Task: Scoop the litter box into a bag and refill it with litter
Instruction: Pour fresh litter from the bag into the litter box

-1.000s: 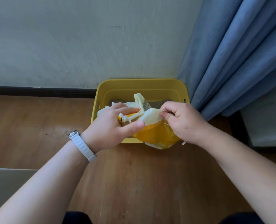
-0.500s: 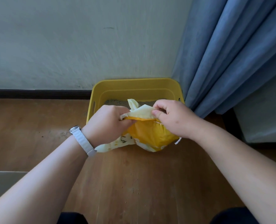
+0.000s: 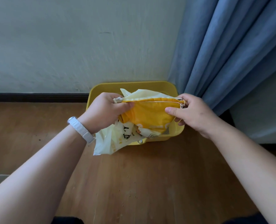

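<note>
A yellow litter box (image 3: 151,85) stands on the wood floor against the wall. Above it I hold an orange and cream litter bag (image 3: 147,116) stretched sideways by its stitched top edge. My left hand (image 3: 105,110) grips the bag's left top corner. My right hand (image 3: 191,112) pinches the right top corner, where loose thread ends show. The bag's cream lower part hangs down past the box's front left corner. The bag hides most of the inside of the box.
A blue curtain (image 3: 231,54) hangs right beside the box on its right. A dark skirting board (image 3: 37,97) runs along the wall on the left. Bits of litter lie scattered on the wood floor (image 3: 134,183) in front of the box.
My hands have drawn apart, pulling the bag's top edge out wide and taut. The bag has risen over the box and more of its cream lower part hangs free.
</note>
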`<move>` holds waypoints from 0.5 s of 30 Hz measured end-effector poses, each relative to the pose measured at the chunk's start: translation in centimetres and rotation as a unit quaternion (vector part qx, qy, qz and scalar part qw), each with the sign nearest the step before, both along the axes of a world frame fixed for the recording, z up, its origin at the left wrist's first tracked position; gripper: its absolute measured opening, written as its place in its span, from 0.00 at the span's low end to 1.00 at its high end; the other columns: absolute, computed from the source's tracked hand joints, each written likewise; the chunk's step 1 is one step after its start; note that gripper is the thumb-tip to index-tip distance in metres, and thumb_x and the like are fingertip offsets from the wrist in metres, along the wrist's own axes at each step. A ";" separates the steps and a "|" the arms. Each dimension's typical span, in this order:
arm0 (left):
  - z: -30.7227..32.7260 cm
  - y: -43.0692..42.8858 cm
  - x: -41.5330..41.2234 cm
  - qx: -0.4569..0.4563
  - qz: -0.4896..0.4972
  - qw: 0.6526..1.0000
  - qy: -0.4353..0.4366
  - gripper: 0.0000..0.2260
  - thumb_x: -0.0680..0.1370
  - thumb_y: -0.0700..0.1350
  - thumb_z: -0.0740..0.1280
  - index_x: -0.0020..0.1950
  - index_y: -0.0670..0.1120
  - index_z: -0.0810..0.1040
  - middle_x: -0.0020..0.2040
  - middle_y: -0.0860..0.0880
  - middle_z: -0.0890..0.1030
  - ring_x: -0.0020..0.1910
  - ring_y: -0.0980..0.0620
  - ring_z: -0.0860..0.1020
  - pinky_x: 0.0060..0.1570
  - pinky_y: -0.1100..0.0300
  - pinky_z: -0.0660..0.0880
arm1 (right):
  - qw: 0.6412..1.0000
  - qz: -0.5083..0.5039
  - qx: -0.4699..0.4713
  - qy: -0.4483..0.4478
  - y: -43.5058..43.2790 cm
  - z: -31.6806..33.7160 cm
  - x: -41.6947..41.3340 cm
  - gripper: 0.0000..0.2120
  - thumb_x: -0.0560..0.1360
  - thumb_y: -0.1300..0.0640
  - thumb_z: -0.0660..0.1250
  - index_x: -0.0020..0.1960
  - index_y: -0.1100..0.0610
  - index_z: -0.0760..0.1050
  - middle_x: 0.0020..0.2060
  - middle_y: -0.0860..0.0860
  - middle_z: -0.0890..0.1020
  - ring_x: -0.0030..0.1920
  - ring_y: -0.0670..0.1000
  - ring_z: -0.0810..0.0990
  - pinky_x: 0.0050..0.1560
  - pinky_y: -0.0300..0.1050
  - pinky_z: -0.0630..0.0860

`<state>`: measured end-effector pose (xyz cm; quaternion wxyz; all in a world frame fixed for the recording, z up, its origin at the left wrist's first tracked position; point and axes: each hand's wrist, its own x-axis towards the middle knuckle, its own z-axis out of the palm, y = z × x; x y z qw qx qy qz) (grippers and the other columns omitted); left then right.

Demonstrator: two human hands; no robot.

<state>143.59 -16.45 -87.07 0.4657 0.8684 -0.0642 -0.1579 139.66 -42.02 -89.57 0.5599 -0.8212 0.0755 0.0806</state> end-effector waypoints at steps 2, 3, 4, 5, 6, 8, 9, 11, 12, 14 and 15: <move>0.3 -1.0 0.4 -0.017 0.013 1.000 0.010 0.14 0.76 0.51 0.70 0.44 0.39 0.81 0.33 0.43 0.81 0.31 0.48 0.79 0.31 0.52 0.78 | 0.988 -0.039 0.145 0.035 -0.7 -0.6 -0.2 0.14 0.69 0.55 0.76 0.51 0.54 0.77 0.40 0.51 0.82 0.36 0.49 0.80 0.35 0.44 0.77; 0.4 -1.5 0.6 -0.020 0.019 1.000 0.015 0.14 0.77 0.51 0.69 0.44 0.39 0.81 0.32 0.45 0.80 0.30 0.50 0.78 0.31 0.55 0.78 | 0.979 -0.041 0.191 0.055 -1.0 -0.8 -0.4 0.16 0.67 0.54 0.76 0.53 0.53 0.77 0.41 0.50 0.82 0.37 0.48 0.80 0.37 0.43 0.76; 0.6 -2.1 0.8 -0.022 0.021 0.999 0.018 0.14 0.77 0.51 0.69 0.44 0.39 0.81 0.32 0.46 0.80 0.31 0.50 0.78 0.32 0.56 0.78 | 0.976 -0.028 0.206 0.072 -1.3 -1.1 -0.5 0.18 0.65 0.53 0.75 0.54 0.51 0.77 0.43 0.49 0.83 0.39 0.47 0.80 0.39 0.43 0.76; 0.6 -2.7 1.2 -0.025 0.019 0.999 0.020 0.14 0.77 0.51 0.69 0.44 0.39 0.81 0.33 0.43 0.81 0.32 0.48 0.78 0.34 0.53 0.78 | 0.977 -0.006 0.195 0.087 -1.5 -1.4 -0.8 0.20 0.64 0.51 0.75 0.55 0.49 0.77 0.45 0.48 0.83 0.42 0.47 0.81 0.41 0.44 0.76; 0.8 -3.4 1.5 -0.028 0.016 0.999 0.021 0.15 0.77 0.51 0.69 0.45 0.38 0.81 0.35 0.41 0.81 0.33 0.45 0.79 0.36 0.50 0.79 | 0.980 0.015 0.173 0.100 -1.7 -1.8 -1.0 0.23 0.64 0.50 0.75 0.57 0.47 0.75 0.48 0.48 0.83 0.45 0.48 0.81 0.43 0.46 0.76; 1.1 -5.0 2.0 -0.037 0.006 0.999 0.027 0.15 0.76 0.51 0.70 0.47 0.38 0.82 0.38 0.38 0.82 0.34 0.40 0.78 0.38 0.47 0.79 | 0.983 0.025 0.144 0.115 -2.3 -2.2 -1.5 0.27 0.64 0.50 0.76 0.60 0.45 0.72 0.50 0.47 0.82 0.47 0.48 0.82 0.44 0.46 0.78; 1.3 -5.8 2.3 -0.040 0.004 0.999 0.031 0.14 0.76 0.51 0.70 0.46 0.39 0.82 0.38 0.39 0.82 0.34 0.41 0.78 0.37 0.49 0.78 | 0.983 0.018 0.143 0.113 -2.7 -2.4 -1.7 0.28 0.64 0.51 0.77 0.61 0.45 0.71 0.49 0.45 0.83 0.46 0.46 0.82 0.43 0.45 0.78; 1.6 -7.3 2.6 -0.042 0.005 0.999 0.034 0.13 0.75 0.51 0.71 0.44 0.40 0.81 0.37 0.41 0.80 0.34 0.44 0.77 0.37 0.49 0.78 | 0.985 -0.002 0.149 0.087 -3.8 -2.5 -1.5 0.24 0.66 0.53 0.77 0.58 0.46 0.72 0.42 0.43 0.83 0.39 0.42 0.81 0.39 0.42 0.78; 1.8 -8.0 2.8 -0.038 0.007 0.999 0.032 0.14 0.75 0.52 0.71 0.44 0.40 0.81 0.37 0.40 0.80 0.34 0.43 0.77 0.38 0.47 0.79 | 0.987 -0.016 0.146 0.070 -4.2 -2.5 -1.3 0.20 0.67 0.54 0.77 0.56 0.47 0.74 0.39 0.43 0.83 0.36 0.41 0.80 0.36 0.40 0.77; 2.3 -9.1 3.2 -0.020 0.016 0.999 0.028 0.18 0.74 0.54 0.71 0.48 0.38 0.80 0.39 0.37 0.82 0.36 0.38 0.80 0.42 0.41 0.80 | 0.989 -0.054 0.134 0.034 -4.9 -2.6 -0.8 0.12 0.71 0.55 0.75 0.52 0.50 0.77 0.34 0.43 0.83 0.32 0.41 0.78 0.32 0.37 0.75; 2.6 -9.5 3.4 -0.012 0.020 0.999 0.025 0.19 0.74 0.55 0.71 0.49 0.38 0.80 0.42 0.35 0.82 0.39 0.35 0.81 0.43 0.40 0.81 | 0.989 -0.065 0.131 0.015 -5.0 -2.6 -0.5 0.09 0.72 0.55 0.74 0.51 0.51 0.77 0.33 0.43 0.82 0.32 0.40 0.78 0.31 0.36 0.74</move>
